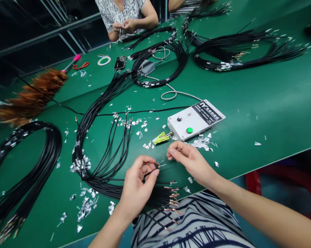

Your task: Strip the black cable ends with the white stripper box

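My left hand [141, 182] is closed on a black cable [149, 173], whose thin coloured wires [158, 163] fan out past the fingertips. A short way to the right, the fingers of my right hand [183, 155] are pinched together; I cannot make out whether anything is between them. Just beyond my hands stands a white control box [188, 122] with a knob and a green button. A yellow-green clip [160, 138] sticks out of its left side. Under my left hand lies a bundle of black cables [106, 187] with stripped, coloured ends near the table edge.
Coiled cable bundles lie at the left [48, 144] and the far right [222, 65]. Foil scraps [87, 206] are scattered over the green table [261, 103]. Scissors [80, 66], a tape roll [104, 61], a phone [120, 63] and a brown duster [39, 91] lie farther back. Across sits a person [127, 17].
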Action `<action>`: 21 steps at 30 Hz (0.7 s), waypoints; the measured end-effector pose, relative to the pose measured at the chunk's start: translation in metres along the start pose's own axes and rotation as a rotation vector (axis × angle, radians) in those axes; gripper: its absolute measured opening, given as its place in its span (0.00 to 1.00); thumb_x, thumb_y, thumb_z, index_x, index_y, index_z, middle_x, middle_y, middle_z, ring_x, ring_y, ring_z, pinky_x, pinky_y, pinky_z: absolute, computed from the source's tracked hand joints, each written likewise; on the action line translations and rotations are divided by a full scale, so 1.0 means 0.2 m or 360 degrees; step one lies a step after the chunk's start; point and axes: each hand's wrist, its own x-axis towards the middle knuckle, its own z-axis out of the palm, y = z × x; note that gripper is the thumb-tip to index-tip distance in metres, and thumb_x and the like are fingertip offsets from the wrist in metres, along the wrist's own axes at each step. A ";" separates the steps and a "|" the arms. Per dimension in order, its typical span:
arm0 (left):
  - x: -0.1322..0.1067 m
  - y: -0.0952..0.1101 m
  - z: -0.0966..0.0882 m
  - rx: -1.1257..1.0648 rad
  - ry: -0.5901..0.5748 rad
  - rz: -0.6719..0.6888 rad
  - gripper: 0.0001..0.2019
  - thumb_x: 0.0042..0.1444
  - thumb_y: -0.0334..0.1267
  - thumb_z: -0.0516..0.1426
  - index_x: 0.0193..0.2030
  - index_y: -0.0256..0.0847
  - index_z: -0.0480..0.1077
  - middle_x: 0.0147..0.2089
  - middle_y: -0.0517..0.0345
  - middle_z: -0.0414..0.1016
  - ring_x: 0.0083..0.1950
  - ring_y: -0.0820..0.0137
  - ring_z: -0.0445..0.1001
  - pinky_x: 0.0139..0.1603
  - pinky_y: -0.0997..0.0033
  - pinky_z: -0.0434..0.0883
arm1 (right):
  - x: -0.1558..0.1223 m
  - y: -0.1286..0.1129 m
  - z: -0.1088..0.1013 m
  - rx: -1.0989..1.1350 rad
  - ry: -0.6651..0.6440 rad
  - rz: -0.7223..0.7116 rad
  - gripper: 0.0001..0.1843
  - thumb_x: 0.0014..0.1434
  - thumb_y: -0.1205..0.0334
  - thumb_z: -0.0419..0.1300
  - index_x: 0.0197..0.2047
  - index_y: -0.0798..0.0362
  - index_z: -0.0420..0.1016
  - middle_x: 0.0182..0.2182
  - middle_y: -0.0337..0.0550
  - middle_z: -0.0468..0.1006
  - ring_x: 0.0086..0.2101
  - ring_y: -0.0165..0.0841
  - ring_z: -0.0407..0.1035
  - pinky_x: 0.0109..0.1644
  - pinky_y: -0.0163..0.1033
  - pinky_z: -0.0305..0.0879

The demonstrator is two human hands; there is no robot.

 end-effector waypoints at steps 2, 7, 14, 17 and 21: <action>0.00 -0.01 -0.01 0.0199 -0.0012 0.0111 0.05 0.57 0.33 0.56 0.41 0.40 0.68 0.37 0.55 0.73 0.38 0.69 0.75 0.38 0.72 0.73 | -0.01 0.02 -0.02 0.0017 0.0014 0.0028 0.16 0.60 0.47 0.59 0.30 0.51 0.67 0.28 0.38 0.71 0.31 0.30 0.66 0.38 0.37 0.65; 0.01 -0.02 -0.14 0.0989 0.0152 0.0441 0.06 0.58 0.35 0.55 0.30 0.40 0.70 0.35 0.53 0.71 0.38 0.65 0.72 0.39 0.66 0.70 | -0.07 0.04 -0.06 -0.0288 -0.0091 -0.0015 0.15 0.65 0.52 0.54 0.31 0.51 0.68 0.29 0.40 0.73 0.31 0.30 0.67 0.35 0.36 0.64; 0.35 -0.03 -0.45 -0.0029 0.0878 -0.0192 0.11 0.57 0.45 0.57 0.32 0.39 0.64 0.17 0.69 0.61 0.16 0.75 0.65 0.20 0.76 0.65 | -0.24 0.11 -0.08 -0.1219 -0.0714 -0.0947 0.10 0.67 0.64 0.53 0.39 0.52 0.77 0.32 0.44 0.79 0.32 0.33 0.71 0.35 0.39 0.64; 0.44 -0.07 -0.51 0.0003 0.1073 -0.0291 0.11 0.56 0.36 0.58 0.44 0.38 0.61 0.24 0.65 0.70 0.22 0.72 0.73 0.28 0.72 0.72 | -0.27 0.13 -0.10 -0.1486 -0.0821 -0.1141 0.14 0.68 0.67 0.50 0.41 0.52 0.78 0.31 0.44 0.81 0.30 0.33 0.71 0.31 0.39 0.61; 0.31 -0.07 -0.39 0.0601 0.0814 0.0231 0.19 0.55 0.33 0.60 0.52 0.40 0.62 0.41 0.54 0.73 0.38 0.67 0.76 0.41 0.66 0.73 | -0.26 0.10 -0.13 -0.1264 -0.0835 -0.1040 0.11 0.66 0.65 0.53 0.43 0.49 0.78 0.32 0.43 0.82 0.32 0.33 0.74 0.34 0.39 0.65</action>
